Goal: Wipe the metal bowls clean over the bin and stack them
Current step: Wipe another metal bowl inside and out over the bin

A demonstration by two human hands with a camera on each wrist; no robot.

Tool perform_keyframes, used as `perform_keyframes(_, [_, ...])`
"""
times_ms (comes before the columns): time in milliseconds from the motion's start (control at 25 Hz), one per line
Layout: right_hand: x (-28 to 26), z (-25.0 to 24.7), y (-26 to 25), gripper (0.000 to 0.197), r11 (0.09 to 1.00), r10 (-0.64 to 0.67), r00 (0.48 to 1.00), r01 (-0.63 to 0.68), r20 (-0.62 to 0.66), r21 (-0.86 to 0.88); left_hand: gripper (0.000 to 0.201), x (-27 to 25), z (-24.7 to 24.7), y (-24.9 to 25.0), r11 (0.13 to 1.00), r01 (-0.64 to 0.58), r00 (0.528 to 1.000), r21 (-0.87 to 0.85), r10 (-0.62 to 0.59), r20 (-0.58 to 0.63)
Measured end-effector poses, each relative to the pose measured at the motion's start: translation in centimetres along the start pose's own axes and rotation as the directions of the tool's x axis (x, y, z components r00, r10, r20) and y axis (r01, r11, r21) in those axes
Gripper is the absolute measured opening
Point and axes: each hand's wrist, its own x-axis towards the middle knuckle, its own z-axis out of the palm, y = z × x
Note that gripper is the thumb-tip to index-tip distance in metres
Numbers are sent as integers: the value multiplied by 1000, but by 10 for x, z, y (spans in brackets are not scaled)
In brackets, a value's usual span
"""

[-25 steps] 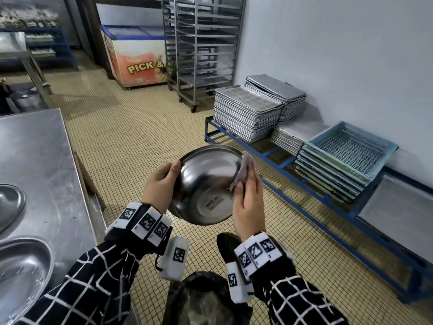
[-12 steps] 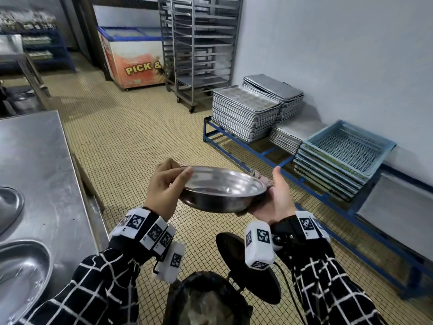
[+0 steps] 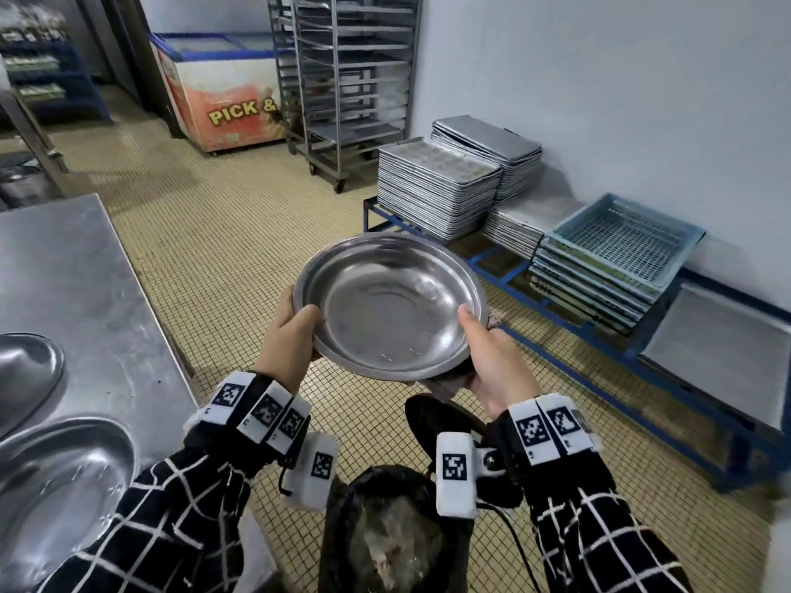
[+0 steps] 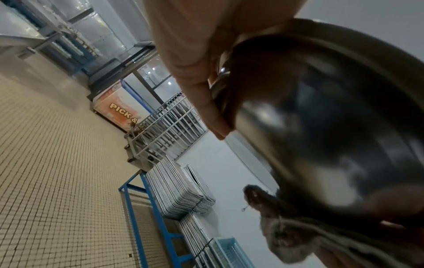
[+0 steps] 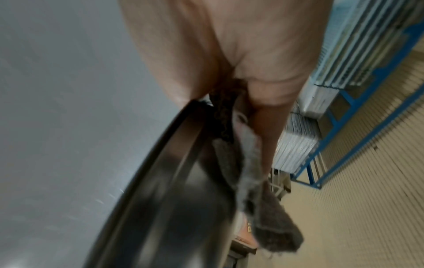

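A person in black sleeves with a white grid pattern holds a shallow metal bowl (image 3: 391, 303) with both hands, its open side tilted toward the camera. The left hand (image 3: 287, 336) grips the bowl's left rim, thumb hooked over the edge and fingers (image 4: 206, 101) curled underneath. The right hand (image 3: 492, 361) grips the right rim, thumb on the inside edge; its fingers are curled beneath the bowl and press a grey, frayed cloth (image 5: 259, 192) against the underside. The bowl is in the air above a bin lined with a black bag (image 3: 385, 532), which sits at the bottom centre of the head view with pale scraps inside. To the left, a steel worktop (image 3: 77, 284) carries two more metal bowls (image 3: 55, 485) near its front edge. Across the yellow tiled floor (image 3: 222, 233), a low blue rack (image 3: 599, 336) along the wall holds stacks of metal baking trays (image 3: 436, 194) and pale blue plastic crates (image 3: 620, 250).
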Motion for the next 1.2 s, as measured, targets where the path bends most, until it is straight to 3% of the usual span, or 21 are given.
perform_keyframes(120, [-29,13,12,35,965,-160,983,136,-89,-225,39,-20,-22,2,999,-5,1000,53,4,22])
perform_keyframes(320, [-70,38,48,31,945,-274,946,232,-171,-230,38,-67,-59,-6,993,9,1000,119,-8,-3])
perform_keyframes(480, [-112,52,60,30,938,-292,955,277,-45,-206,33,-124,-91,-9,995,12,995,98,-2,-100])
perform_keyframes(560, [-135,63,64,41,931,-301,951,310,73,-194,30,-160,-110,-9,995,-8,976,103,31,-217])
perform_keyframes(720, [-174,99,74,49,894,-319,899,391,301,-219,28,-235,-157,-5,985,9,892,174,70,-446])
perform_keyframes(840, [-206,146,90,48,885,-269,844,406,464,-225,38,-299,-206,-2,976,56,807,209,79,-586])
perform_keyframes(920, [-233,186,98,48,870,-242,787,435,567,-232,43,-338,-242,3,967,85,737,242,103,-668])
perform_keyframes(1120, [-300,281,112,45,819,-154,605,520,781,-241,27,-415,-325,17,909,220,516,353,199,-833])
perform_keyframes(1200, [-323,324,119,45,778,-112,537,571,836,-263,27,-440,-360,21,891,264,451,369,224,-864])
